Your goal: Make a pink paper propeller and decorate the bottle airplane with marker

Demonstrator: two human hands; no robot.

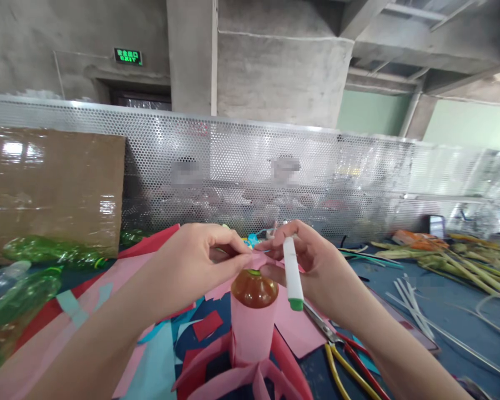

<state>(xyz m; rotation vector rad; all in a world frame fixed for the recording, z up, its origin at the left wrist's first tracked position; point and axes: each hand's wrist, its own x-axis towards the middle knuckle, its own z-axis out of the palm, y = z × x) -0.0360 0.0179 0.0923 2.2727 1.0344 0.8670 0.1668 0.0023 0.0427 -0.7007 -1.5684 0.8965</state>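
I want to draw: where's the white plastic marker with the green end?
In the head view, the marker is in the right hand, right of the brown plastic bottle wrapped in pink.

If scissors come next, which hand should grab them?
Probably the right hand: the scissors lie near its forearm, while the left hand is across the bottle from them. The right hand does hold a marker, so it may need to put that down first.
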